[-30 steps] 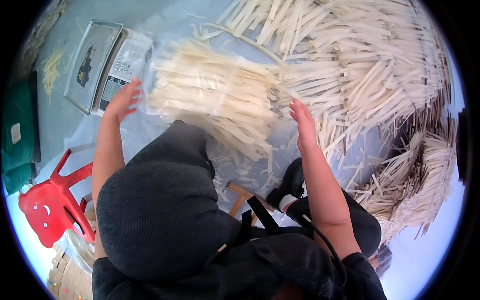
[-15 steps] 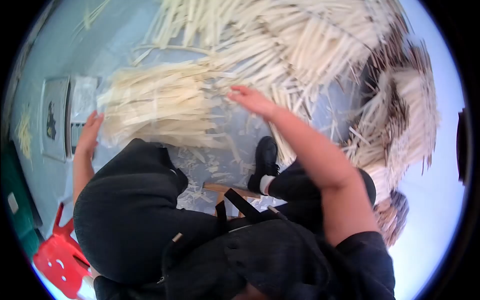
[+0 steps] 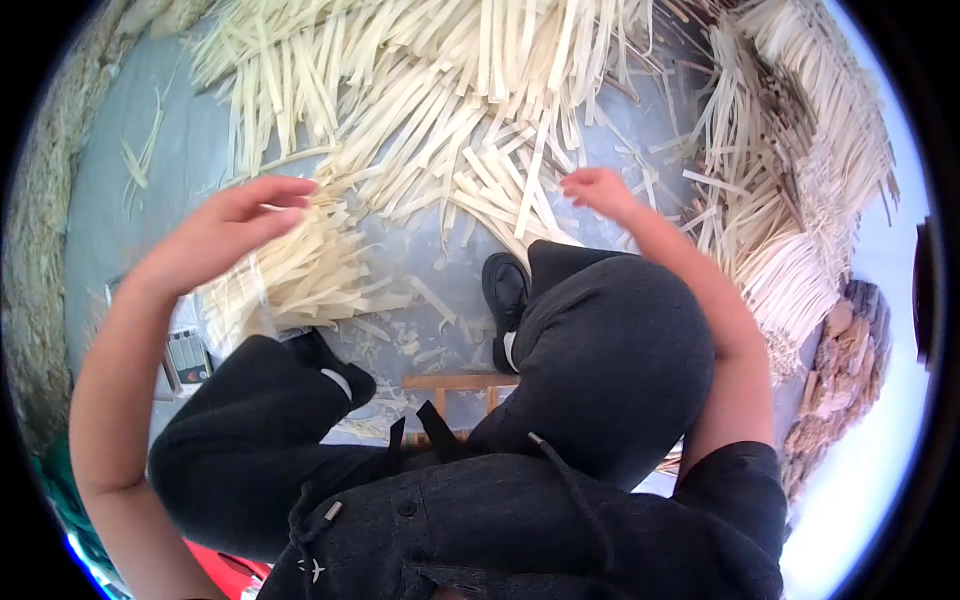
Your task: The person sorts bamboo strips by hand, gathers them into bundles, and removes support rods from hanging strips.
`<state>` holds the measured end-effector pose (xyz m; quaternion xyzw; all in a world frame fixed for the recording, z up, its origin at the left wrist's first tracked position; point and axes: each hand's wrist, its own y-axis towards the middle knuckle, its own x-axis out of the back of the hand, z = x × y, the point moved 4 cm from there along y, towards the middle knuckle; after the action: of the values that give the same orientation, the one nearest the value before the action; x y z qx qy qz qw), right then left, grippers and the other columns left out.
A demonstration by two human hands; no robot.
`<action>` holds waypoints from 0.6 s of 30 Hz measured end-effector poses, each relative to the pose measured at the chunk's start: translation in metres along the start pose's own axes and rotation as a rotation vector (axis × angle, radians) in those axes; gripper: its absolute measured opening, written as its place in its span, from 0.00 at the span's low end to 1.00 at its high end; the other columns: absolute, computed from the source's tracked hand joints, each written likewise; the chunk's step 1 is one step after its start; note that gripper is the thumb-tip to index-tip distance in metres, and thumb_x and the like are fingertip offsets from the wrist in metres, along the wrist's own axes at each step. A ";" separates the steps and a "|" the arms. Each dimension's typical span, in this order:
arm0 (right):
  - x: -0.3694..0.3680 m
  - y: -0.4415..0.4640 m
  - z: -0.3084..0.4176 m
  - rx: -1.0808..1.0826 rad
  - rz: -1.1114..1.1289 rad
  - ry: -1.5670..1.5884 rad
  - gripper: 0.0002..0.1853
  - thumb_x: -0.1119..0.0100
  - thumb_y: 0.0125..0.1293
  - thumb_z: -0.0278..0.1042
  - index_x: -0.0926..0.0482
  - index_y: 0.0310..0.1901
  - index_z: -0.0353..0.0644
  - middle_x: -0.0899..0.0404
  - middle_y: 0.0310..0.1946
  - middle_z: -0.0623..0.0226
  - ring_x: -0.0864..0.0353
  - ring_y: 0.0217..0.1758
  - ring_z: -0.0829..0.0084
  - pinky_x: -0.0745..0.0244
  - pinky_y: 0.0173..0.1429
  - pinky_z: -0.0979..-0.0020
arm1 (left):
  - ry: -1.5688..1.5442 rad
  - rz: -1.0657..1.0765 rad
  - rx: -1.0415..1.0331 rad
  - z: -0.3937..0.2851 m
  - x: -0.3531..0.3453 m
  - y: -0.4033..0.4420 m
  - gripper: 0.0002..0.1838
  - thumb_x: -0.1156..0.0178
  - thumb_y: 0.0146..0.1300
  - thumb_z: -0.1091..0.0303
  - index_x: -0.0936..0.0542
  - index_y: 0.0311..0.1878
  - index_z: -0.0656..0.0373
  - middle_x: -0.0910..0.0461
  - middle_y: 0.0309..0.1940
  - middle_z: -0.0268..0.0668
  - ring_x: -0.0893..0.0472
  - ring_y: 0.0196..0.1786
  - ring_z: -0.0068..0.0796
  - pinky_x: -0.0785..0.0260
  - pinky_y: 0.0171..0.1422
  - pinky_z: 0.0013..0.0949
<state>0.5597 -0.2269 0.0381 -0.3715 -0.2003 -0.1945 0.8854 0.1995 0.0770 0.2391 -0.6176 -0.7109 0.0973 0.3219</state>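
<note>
Left hand (image 3: 230,230), loosely spread, looks empty, now above the bundle of strips (image 3: 325,262); right hand (image 3: 598,190), half curled, apparently empty too, has swung away from the bundle's end, leaving it unheld; the scale (image 3: 190,357) crowds its near left edge; scrap-strewn floor (image 3: 415,250) opens rightward; loose strips (image 3: 500,60) spread beyond.
</note>
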 end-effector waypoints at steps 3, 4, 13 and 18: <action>-0.035 -0.013 -0.018 0.187 -0.172 -0.326 0.16 0.48 0.62 0.30 0.18 0.51 0.48 0.16 0.43 0.58 0.17 0.46 0.62 0.24 0.54 0.62 | 0.014 0.156 0.035 0.012 -0.063 0.071 0.20 0.44 0.70 0.61 0.26 0.62 0.56 0.22 0.55 0.37 0.25 0.57 0.28 0.34 0.64 0.32; -0.043 -0.019 -0.004 0.117 -0.123 -0.429 0.23 0.52 0.60 0.23 0.20 0.55 0.55 0.23 0.56 0.55 0.24 0.60 0.58 0.32 0.64 0.58 | 0.010 0.196 0.044 0.022 -0.086 0.095 0.20 0.44 0.69 0.60 0.26 0.62 0.55 0.23 0.56 0.37 0.25 0.57 0.28 0.34 0.64 0.32; -0.069 0.042 0.000 0.866 0.040 -1.215 0.13 0.54 0.66 0.32 0.22 0.48 0.53 0.32 0.65 0.62 0.38 0.72 0.66 0.58 0.79 0.52 | -0.265 0.286 0.204 0.098 -0.253 0.202 0.21 0.43 0.67 0.59 0.25 0.61 0.54 0.21 0.51 0.31 0.23 0.51 0.26 0.32 0.57 0.31; -0.028 0.023 0.043 0.595 -0.095 -0.834 0.09 0.49 0.65 0.35 0.22 0.43 0.47 0.18 0.42 0.63 0.20 0.48 0.63 0.32 0.65 0.59 | -0.372 0.191 0.344 0.122 -0.272 0.221 0.22 0.43 0.66 0.59 0.25 0.62 0.54 0.21 0.49 0.31 0.23 0.50 0.25 0.31 0.55 0.33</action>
<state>0.5387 -0.1748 0.0385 -0.1398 -0.5998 -0.0046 0.7879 0.3172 -0.0991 -0.0649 -0.5895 -0.6696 0.3583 0.2752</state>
